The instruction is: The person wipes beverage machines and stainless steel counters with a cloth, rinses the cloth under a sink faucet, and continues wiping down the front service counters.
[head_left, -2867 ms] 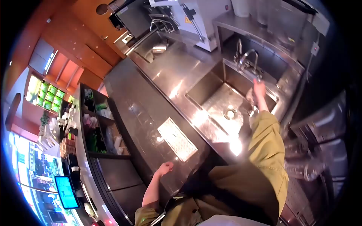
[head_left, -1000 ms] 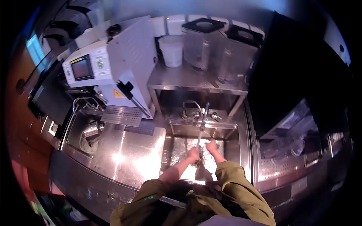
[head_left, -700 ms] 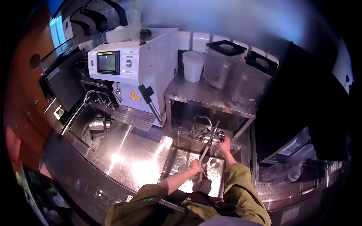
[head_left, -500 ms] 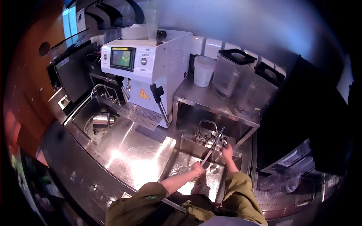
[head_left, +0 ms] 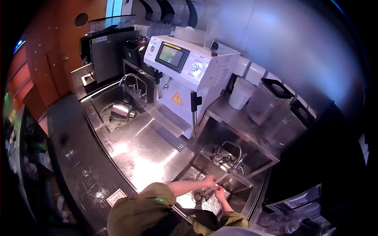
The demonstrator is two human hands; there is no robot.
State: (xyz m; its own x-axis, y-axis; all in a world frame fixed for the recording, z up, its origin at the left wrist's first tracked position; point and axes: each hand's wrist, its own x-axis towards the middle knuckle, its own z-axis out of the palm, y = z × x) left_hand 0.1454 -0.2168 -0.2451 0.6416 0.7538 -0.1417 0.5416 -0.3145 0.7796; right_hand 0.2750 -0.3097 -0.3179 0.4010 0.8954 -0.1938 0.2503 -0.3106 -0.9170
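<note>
My left hand is over the metal sink basin, its fingers curled. Just below and right of it, my right hand is also closed, fingers bent toward the left. A small greyish shape shows beside the right fingertips; its kind is too blurred to make out. From the tap at the back of the sink, a pale streak, seemingly water, slants down toward both hands. A dark round drain fitting lies on the basin floor below the left forearm.
A white machine with a screen and lever stands behind the steel counter. To its right, a shelf carries a white tub and clear containers. A second sink at left holds a metal pitcher.
My right hand has left the tap handle and come down beside my left hand in the sink. The view has turned left, so everything sits further right.
</note>
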